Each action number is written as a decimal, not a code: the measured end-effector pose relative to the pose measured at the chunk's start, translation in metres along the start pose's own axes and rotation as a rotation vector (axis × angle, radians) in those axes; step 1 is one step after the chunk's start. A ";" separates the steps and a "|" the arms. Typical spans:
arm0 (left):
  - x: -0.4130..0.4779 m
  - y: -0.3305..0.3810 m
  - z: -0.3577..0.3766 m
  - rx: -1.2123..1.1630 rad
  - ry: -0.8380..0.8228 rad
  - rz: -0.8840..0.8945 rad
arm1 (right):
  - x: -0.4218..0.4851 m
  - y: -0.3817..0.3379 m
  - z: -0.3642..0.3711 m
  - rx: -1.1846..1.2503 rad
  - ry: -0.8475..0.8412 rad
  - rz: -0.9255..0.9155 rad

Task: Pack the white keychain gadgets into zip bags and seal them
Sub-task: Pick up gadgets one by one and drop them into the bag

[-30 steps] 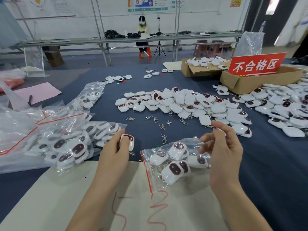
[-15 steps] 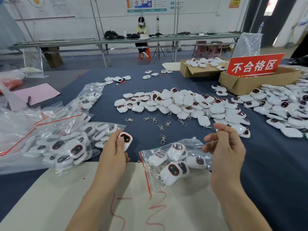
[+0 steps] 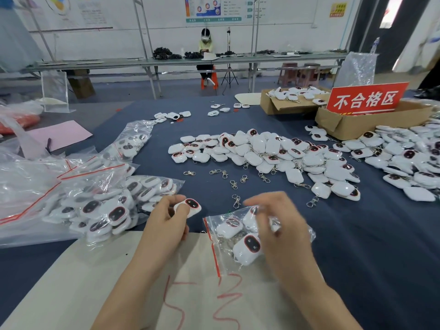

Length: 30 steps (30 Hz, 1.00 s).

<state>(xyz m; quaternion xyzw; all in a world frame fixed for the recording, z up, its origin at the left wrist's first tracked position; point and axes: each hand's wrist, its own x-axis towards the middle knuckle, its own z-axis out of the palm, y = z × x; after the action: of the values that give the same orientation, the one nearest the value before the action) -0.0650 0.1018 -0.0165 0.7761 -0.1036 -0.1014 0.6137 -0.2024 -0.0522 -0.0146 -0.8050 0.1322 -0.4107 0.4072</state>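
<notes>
A wide table (image 3: 357,246) with a dark blue cloth fills the view. In its middle lies a big heap of small white plastic keychain gadgets (image 3: 262,151) with dark, red-ringed faces. At the left sits a pile of clear plastic bags (image 3: 100,206) stuffed with the same gadgets. Close to the person lies a flat white sheet (image 3: 83,282) with red scribbles. Partly on that sheet rests one small clear zip bag (image 3: 221,246) with a red strip at its mouth. A few gadgets are inside, and the mouth faces left. The right hand (image 3: 281,236) is over this bag, but it is blurry, so I cannot tell if its fingers grip the plastic. The left hand (image 3: 164,222) is just beside the bag's mouth, and its thumb and fingers pinch one white gadget (image 3: 190,206). Smallest are the loose silver metal clips (image 3: 235,201) on the cloth behind the hands. This looks like the filling step. Next, I think the right hand must hold the mouth open so the gadget can slide in. Then the strip needs a firm press all the way along.
</notes>
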 end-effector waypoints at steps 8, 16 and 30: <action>-0.007 0.008 -0.006 0.286 -0.147 0.049 | -0.016 0.005 0.026 -0.428 -0.372 -0.478; -0.013 0.019 -0.009 0.256 -0.311 0.049 | -0.015 0.010 0.029 -0.363 -0.194 -0.389; -0.029 0.015 0.025 -0.139 -0.355 -0.022 | -0.009 0.005 0.028 -0.323 -0.081 -0.431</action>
<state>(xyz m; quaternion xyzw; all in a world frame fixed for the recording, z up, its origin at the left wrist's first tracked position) -0.1004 0.0829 -0.0068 0.7029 -0.1946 -0.2502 0.6368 -0.1858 -0.0350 -0.0332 -0.8848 0.0050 -0.4290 0.1816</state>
